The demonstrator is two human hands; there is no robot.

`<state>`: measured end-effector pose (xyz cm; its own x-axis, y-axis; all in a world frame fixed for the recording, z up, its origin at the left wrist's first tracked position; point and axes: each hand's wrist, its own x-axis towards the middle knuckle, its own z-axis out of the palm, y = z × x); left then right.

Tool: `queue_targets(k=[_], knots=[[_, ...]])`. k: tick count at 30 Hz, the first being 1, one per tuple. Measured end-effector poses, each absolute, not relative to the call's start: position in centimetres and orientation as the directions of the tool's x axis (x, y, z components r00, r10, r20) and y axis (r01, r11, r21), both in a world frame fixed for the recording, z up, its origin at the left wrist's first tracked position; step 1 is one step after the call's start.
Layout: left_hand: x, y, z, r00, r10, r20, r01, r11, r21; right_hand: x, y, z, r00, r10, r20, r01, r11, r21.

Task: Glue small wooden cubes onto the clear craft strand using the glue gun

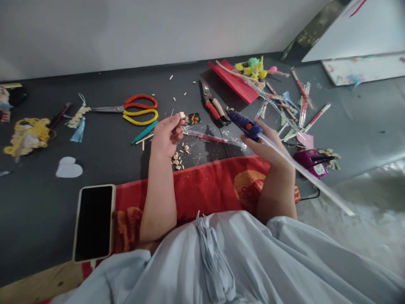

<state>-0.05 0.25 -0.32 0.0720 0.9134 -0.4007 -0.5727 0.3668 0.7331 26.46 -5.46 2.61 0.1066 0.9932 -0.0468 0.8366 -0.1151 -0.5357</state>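
My left hand (166, 135) is closed in a pinch on a small pale wooden piece (181, 115), held above the dark mat. My right hand (265, 141) is wrapped round a blue glue gun (245, 123) with a long clear glue stick (311, 177) sticking out behind it toward the lower right. The gun's nozzle points left toward the pinched piece. Between the hands lies a plastic-wrapped stick (211, 138). Several small wooden bits (179, 158) are scattered under my left hand.
Red-and-yellow scissors (136, 110), red-handled pruners (212, 105), a red paper sheet (232, 82), wrapped sticks (302, 107), a purple tool (311, 162), yellow yarn (28, 135), a paper heart (68, 167) and a phone (94, 221) lie on the dark mat (38, 198). A red cloth (209, 185) covers the near edge.
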Motion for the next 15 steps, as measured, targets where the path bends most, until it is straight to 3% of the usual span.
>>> queue_targets(k=[7,15], knots=[[-0.3,0.6,-0.8,0.030,0.925,-0.378,-0.584,0.323,0.745,28.6,-6.5,0.6,0.166,0.980,-0.107,0.975,-0.179,-0.132],[-0.4,0.7,-1.2,-0.022,0.930,-0.367,-0.591,0.284,0.755,29.1,-7.2,0.7,0.139,0.973,-0.187,0.984,-0.156,-0.083]])
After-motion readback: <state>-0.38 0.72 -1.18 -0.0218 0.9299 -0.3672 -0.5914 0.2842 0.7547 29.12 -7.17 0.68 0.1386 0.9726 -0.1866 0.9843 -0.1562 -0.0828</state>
